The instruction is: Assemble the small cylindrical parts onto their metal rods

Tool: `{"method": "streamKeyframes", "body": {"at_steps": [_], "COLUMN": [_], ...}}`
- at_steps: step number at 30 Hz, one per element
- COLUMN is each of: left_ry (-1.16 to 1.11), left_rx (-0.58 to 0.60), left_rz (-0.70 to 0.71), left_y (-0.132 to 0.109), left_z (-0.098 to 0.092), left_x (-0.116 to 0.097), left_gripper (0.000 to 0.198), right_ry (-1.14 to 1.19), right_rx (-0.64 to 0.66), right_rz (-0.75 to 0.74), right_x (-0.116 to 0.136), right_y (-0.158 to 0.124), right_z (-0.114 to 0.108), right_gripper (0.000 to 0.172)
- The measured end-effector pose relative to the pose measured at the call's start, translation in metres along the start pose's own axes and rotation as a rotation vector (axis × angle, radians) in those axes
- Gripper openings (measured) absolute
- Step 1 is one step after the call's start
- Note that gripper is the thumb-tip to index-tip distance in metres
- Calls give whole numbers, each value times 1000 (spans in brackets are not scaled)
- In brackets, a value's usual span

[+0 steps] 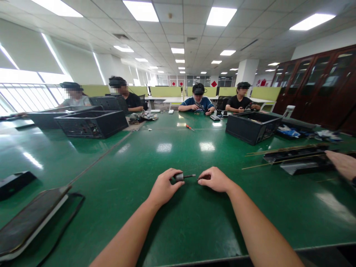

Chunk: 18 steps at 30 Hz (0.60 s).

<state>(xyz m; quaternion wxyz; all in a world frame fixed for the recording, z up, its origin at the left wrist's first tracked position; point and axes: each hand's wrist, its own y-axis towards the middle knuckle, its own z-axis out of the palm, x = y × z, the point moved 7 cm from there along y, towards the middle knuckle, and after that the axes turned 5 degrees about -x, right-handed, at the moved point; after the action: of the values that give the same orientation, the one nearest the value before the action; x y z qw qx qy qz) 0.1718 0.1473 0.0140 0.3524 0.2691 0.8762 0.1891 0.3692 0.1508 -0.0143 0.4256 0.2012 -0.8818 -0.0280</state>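
My left hand is closed round a short grey metal cylinder with a thin dark shaft, held between thumb and fingers just over the green table. The shaft points right, at my other hand. A small gap parts its tip from my right hand, whose thumb and fingertips pinch a tiny dark piece. Most of that piece is hidden by the fingers, so I cannot make out its kind.
Black computer cases stand left and another case right. Metal channels and thin rods lie right, near a co-worker's hand. A notebook lies left, a red screwdriver farther back. Several people sit opposite.
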Motion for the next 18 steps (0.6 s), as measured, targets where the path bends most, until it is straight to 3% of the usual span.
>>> {"method": "streamKeyframes", "body": {"at_steps": [6,11,14,18], "left_ry": [93,270,431,533], "left_rx": [-24,-38,-9,-46], "left_rz": [-159,-307,-381,-317], "left_y": [3,-5,-27,-75], "left_z": [-12,-46,-76,-117], "left_x": [26,43,56,74], "left_gripper": [31,39,47,51], "right_ry": [24,46,49,59], "right_rx": [-6,-21,-26,-20], "right_rz": [16,24,27,12], "right_x": [-6,-9,-11,-11], "right_y": [1,2,3,5], "right_z": [0,-2,-1,1], "right_gripper": [24,25,26,26]}}
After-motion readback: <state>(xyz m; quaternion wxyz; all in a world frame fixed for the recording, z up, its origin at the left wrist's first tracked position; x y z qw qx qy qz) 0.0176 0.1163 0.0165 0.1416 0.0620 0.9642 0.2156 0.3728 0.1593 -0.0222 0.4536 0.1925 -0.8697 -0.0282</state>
